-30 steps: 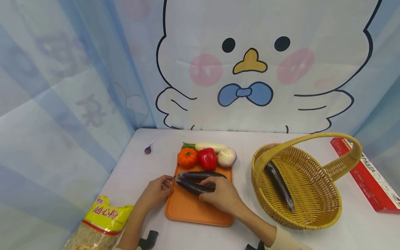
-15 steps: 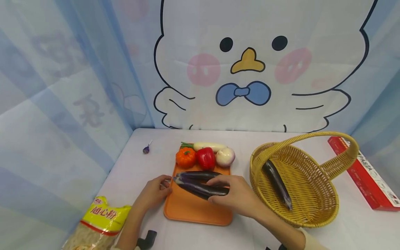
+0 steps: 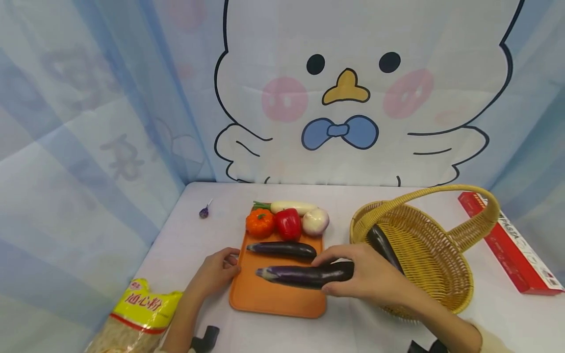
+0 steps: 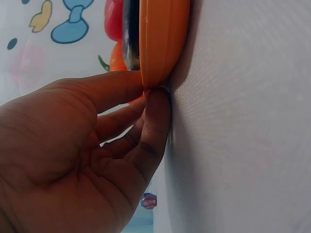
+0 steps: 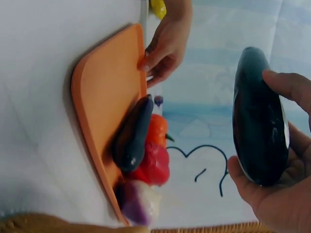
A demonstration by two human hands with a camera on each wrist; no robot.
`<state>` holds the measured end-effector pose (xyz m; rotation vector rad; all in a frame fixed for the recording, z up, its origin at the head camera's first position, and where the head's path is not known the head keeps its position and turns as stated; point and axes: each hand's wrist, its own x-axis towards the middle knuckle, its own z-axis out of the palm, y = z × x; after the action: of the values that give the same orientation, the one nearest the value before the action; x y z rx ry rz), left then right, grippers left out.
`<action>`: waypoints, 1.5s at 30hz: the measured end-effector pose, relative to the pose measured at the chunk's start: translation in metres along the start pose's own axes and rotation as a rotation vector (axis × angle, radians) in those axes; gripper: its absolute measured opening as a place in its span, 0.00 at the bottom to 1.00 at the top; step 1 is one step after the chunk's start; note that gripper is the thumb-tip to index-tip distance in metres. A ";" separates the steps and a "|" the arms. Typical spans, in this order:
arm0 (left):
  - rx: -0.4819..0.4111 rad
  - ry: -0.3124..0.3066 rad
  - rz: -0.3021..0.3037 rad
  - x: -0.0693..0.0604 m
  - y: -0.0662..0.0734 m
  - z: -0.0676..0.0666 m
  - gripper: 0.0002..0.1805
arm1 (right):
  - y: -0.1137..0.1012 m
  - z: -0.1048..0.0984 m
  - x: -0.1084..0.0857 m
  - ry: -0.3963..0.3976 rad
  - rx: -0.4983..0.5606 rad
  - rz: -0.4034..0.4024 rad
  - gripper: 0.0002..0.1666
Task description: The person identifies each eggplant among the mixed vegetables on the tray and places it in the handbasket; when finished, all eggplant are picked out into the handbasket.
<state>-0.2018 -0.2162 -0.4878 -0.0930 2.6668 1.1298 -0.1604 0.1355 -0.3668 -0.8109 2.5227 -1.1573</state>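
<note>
My right hand (image 3: 371,274) grips a dark purple eggplant (image 3: 300,276) by its thick end, above the right side of the orange tray (image 3: 278,303). The eggplant lies level, its stem end pointing left; the right wrist view shows thumb and fingers round it. My left hand (image 4: 73,141) pinches the tray's left edge, with a fingertip at the rim and another digit low against its underside. A second eggplant (image 3: 282,249) lies across the tray. Behind it sit an orange pumpkin (image 3: 260,223), a red bell pepper (image 3: 289,224), a purple-white onion (image 3: 315,221) and a white radish (image 3: 293,207).
A yellow wicker basket (image 3: 459,287) with a tall handle stands right of the tray, holding another eggplant (image 3: 384,247). Beyond it lies a red pasta box (image 3: 512,250). A bag of pasta (image 3: 141,314) is at the front left, and a lollipop (image 3: 204,213) lies at the back left.
My right hand has lifted the front eggplant off the tray and carried it right, toward the basket. My left hand stays at the tray's edge.
</note>
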 end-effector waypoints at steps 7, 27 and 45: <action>0.001 -0.003 0.021 0.002 -0.003 0.000 0.23 | 0.016 -0.022 -0.011 -0.048 0.020 -0.076 0.20; -0.012 0.003 0.016 0.001 -0.004 -0.001 0.23 | 0.063 -0.086 -0.039 -0.175 0.110 -0.191 0.21; -0.015 0.006 0.029 0.002 -0.005 -0.001 0.22 | 0.104 -0.135 -0.038 -0.222 -0.079 -0.126 0.22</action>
<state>-0.2028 -0.2208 -0.4909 -0.0612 2.6732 1.1607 -0.2281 0.2966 -0.3574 -1.0695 2.3753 -0.9492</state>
